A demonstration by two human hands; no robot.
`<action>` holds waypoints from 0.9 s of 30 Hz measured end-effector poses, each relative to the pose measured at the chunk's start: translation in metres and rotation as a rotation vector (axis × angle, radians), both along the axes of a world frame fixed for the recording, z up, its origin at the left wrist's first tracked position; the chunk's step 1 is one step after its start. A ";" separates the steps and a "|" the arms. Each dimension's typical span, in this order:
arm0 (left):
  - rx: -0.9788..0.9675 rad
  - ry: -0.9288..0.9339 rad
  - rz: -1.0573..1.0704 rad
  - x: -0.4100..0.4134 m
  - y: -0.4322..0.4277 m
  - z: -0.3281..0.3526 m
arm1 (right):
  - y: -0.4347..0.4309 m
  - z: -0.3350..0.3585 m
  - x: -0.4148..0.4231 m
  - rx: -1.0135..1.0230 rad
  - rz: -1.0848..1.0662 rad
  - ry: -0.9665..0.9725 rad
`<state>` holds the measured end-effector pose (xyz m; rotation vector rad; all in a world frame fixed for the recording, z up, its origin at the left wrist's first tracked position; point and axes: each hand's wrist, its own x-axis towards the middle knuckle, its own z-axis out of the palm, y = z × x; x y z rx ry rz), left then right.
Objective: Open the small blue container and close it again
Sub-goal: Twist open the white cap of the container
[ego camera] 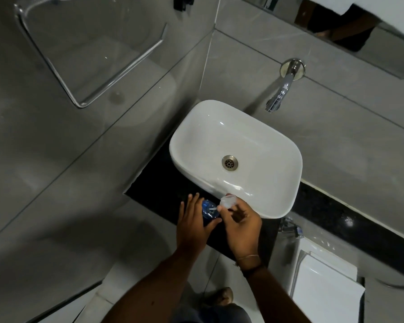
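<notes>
The small blue container [208, 208] stands on the black counter [159, 183], just in front of the basin's near rim. My left hand [193, 226] wraps its left side, thumb against the front and fingers stretched along it. My right hand [239, 223] pinches a clear, whitish cap [228, 201] just right of and slightly above the container's top. The cap is off the container. A short white piece shows on the blue top. The container's lower part is hidden behind my left hand.
A white basin [261, 138] with a metal drain sits on the counter behind my hands. A chrome tap [281, 89] juts from the grey tiled wall. A chrome towel rail [54, 66] hangs at the left. A white toilet tank [327, 283] stands at the lower right.
</notes>
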<state>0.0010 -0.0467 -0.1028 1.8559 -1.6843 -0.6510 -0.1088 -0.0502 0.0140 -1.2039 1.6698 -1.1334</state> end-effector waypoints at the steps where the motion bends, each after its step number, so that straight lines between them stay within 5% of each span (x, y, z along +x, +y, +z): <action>1: -0.006 0.002 0.001 0.000 0.000 -0.001 | -0.003 -0.005 0.003 0.019 0.023 0.014; 8: -0.049 -0.033 -0.029 0.000 0.001 -0.008 | -0.009 -0.045 0.012 0.066 0.137 0.173; 27: -0.115 -0.016 -0.016 0.002 0.002 -0.002 | -0.003 -0.054 -0.002 0.069 0.016 0.323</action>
